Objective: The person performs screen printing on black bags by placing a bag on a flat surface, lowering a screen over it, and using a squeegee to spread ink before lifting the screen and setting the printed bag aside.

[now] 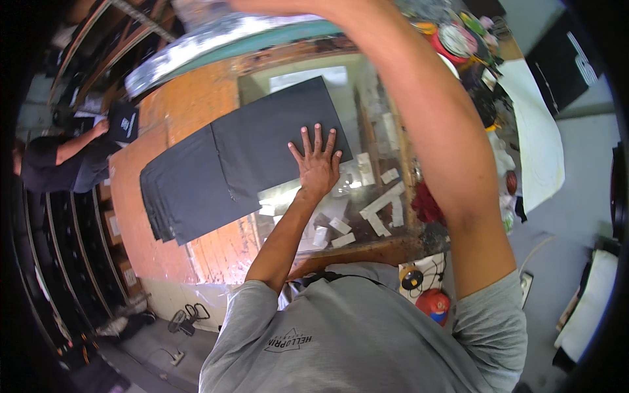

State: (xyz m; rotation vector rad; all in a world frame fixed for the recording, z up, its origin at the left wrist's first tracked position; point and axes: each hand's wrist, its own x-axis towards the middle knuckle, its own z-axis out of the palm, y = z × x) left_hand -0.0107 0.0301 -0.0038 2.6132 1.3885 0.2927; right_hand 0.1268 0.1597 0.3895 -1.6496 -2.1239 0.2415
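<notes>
My left hand [317, 162] lies flat with its fingers spread on a smooth black flat sheet [275, 131], perhaps a bag or a piece of fabric. The sheet has a crease across it. At its left end, several layered black edges [164, 223] stick out like a small stack. My right arm is raised and stretches across to the far side. At the top rim of the view the right hand [252, 5] is cut off, so its fingers are hidden. Near it lies a shiny clear plastic wrap [196, 49] along the table's far edge.
The orange-brown wooden table [223, 259] has a glass panel with several white blocks [377, 213] beside the sheet. Cluttered tools and rolls of tape [455, 42] stand at the right. Another person [65, 157] holds a black printed item at the left, near dark racks [65, 255].
</notes>
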